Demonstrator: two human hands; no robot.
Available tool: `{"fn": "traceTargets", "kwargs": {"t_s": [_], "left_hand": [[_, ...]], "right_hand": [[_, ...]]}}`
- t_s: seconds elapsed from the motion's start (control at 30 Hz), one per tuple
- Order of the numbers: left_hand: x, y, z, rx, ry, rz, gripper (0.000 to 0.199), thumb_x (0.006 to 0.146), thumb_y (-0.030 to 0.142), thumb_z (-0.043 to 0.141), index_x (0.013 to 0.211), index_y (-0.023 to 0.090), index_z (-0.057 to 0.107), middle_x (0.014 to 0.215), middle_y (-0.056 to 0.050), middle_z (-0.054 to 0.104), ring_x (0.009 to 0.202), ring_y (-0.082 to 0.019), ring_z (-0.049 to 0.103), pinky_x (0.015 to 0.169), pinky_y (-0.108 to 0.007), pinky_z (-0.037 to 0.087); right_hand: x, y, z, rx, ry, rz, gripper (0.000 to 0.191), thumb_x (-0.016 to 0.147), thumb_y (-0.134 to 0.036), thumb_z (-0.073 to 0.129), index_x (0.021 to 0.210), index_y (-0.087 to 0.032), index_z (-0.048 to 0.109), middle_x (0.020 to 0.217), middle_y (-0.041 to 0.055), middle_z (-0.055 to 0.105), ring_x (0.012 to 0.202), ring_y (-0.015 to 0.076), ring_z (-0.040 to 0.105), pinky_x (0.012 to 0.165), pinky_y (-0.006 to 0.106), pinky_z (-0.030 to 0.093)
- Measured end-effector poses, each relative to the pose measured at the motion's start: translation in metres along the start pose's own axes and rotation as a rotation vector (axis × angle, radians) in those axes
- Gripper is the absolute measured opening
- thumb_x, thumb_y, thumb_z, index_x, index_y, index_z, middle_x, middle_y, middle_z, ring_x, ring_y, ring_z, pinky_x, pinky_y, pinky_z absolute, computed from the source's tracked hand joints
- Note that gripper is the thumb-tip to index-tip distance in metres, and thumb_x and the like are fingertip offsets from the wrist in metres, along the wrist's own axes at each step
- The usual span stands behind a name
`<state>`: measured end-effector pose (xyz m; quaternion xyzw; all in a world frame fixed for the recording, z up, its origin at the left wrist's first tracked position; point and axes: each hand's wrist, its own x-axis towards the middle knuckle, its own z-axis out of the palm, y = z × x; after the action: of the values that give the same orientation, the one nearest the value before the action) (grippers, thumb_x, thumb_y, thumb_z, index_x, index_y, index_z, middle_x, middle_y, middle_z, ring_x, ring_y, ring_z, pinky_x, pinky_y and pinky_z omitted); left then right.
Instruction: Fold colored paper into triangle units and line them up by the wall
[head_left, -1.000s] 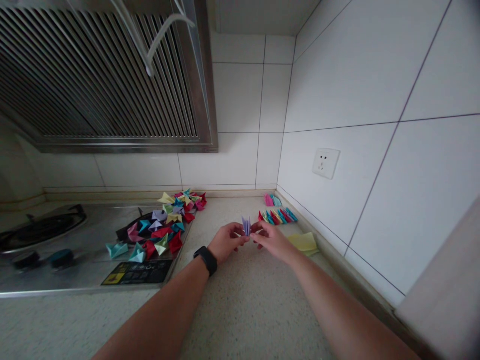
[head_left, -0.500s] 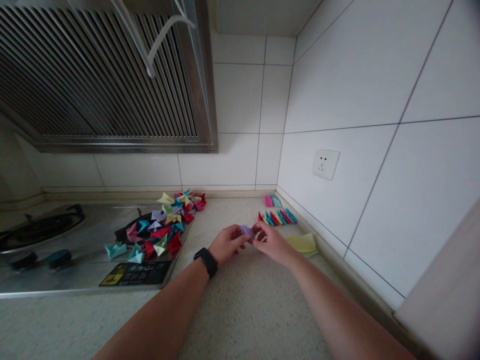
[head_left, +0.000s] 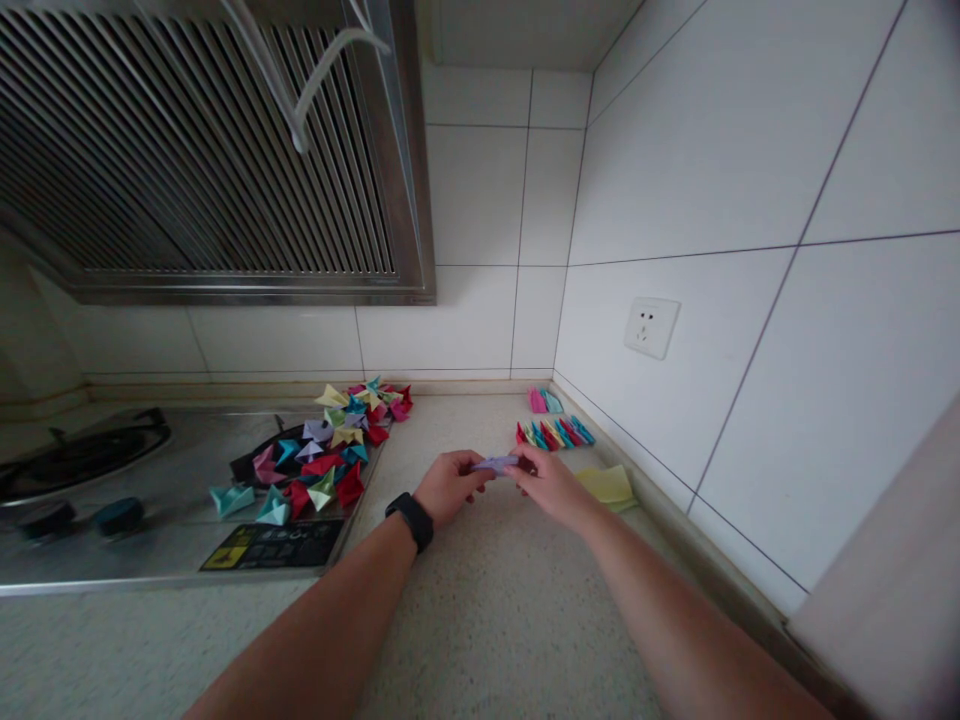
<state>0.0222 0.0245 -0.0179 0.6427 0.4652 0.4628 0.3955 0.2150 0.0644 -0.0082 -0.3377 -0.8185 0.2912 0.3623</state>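
Purple paper (head_left: 495,465) stretches between the person's hands above the counter (head_left: 480,610), left hand (head_left: 448,488) pinching one end, right hand (head_left: 550,484) pinching the other; uneven pull could probably tear it or skew the folds, a slack pinch could drop it, yellow paper (head_left: 611,487) lies near right wrist

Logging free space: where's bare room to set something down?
The counter is bare between the forearms and, beyond the left hand and right hand, between the heaped paper shapes and row of folded pieces. Crowded: the right side of the hob and along the right wall, with yellow paper.
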Motion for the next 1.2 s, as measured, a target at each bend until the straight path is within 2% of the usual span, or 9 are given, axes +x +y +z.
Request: {"fn": "traceTargets", "kwargs": {"t_s": [0.17,0.33,0.5,0.63,0.97,1.2], "left_hand": [[-0.004,0.005,0.000,0.119,-0.065,0.026,0.032,0.079,0.042,0.054,0.088,0.014,0.068,0.070,-0.002,0.062,0.056,-0.010,0.051,0.049,-0.019,0.039],[-0.008,0.014,-0.001,0.292,-0.039,0.125,0.031,0.082,0.040,0.050,0.083,0.015,0.069,0.074,-0.003,0.063,0.061,-0.012,0.052,0.054,-0.021,0.040],[-0.008,0.017,-0.001,0.353,-0.036,0.167,0.033,0.085,0.038,0.047,0.076,0.015,0.069,0.072,-0.004,0.064,0.063,-0.013,0.053,0.056,-0.021,0.039],[-0.010,0.018,0.002,0.405,-0.040,0.179,0.036,0.086,0.038,0.045,0.075,0.016,0.071,0.070,-0.003,0.066,0.062,-0.013,0.053,0.056,-0.021,0.036],[-0.010,0.020,0.006,0.369,-0.077,0.133,0.039,0.086,0.040,0.043,0.075,0.016,0.071,0.069,-0.004,0.067,0.062,-0.014,0.057,0.057,-0.021,0.038],[-0.007,0.020,0.002,0.376,-0.056,0.057,0.038,0.086,0.039,0.043,0.076,0.015,0.070,0.068,-0.005,0.069,0.059,-0.014,0.056,0.055,-0.022,0.037]], "right_hand": [[0.000,0.002,-0.001,0.033,0.046,-0.003,0.017,0.083,-0.034,0.054,0.088,-0.019,0.058,0.071,-0.0006,0.054,0.065,0.0132,0.051,0.056,0.022,0.041],[-0.001,-0.002,-0.001,0.027,0.057,-0.005,0.015,0.083,-0.033,0.054,0.087,-0.019,0.056,0.072,-0.0004,0.054,0.067,0.0135,0.052,0.057,0.022,0.042],[-0.002,-0.005,0.001,0.064,0.006,-0.011,0.018,0.080,-0.035,0.059,0.089,-0.019,0.057,0.075,0.0000,0.058,0.067,0.0134,0.054,0.056,0.022,0.042],[-0.001,-0.003,0.003,0.089,-0.027,0.028,0.019,0.081,-0.037,0.058,0.083,-0.018,0.059,0.068,-0.0006,0.059,0.058,0.0125,0.055,0.052,0.022,0.041],[0.001,-0.004,0.003,-0.040,0.090,0.027,0.020,0.079,-0.036,0.061,0.070,-0.018,0.057,0.059,-0.0017,0.058,0.053,0.0125,0.054,0.051,0.022,0.038],[0.001,-0.012,0.005,0.048,0.052,0.075,0.022,0.079,-0.038,0.060,0.069,-0.019,0.057,0.057,-0.0011,0.060,0.053,0.0133,0.059,0.052,0.023,0.044]]}}
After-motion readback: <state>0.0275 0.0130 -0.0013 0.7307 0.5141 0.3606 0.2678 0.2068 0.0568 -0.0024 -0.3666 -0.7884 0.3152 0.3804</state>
